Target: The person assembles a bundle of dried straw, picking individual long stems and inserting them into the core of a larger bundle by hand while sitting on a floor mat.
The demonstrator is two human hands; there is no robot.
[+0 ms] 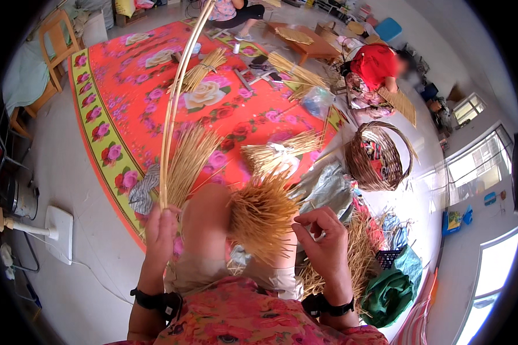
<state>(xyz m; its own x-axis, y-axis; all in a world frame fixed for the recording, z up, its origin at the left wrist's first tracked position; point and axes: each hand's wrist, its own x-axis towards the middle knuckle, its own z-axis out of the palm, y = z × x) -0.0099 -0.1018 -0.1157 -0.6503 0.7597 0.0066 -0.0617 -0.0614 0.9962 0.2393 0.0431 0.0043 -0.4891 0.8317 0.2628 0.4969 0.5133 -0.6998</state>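
Left grip (160, 227), closed around long straws (175, 109); right grip (325, 237), fingers (313, 217) curled, cannot tell if holding.
Straws: extending over red mat (118, 66). Sheaf (262, 221): at the knees (210, 213), near right grip.

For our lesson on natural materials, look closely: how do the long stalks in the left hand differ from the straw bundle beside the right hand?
The long stalks stretch up to the picture's top edge, while the straw bundle is far shorter. The long stalks are only a few; the straw bundle is a bushy mass of many strands. The long stalks look pale, the straw bundle a deeper golden brown. Both have slender, straw-like strands.
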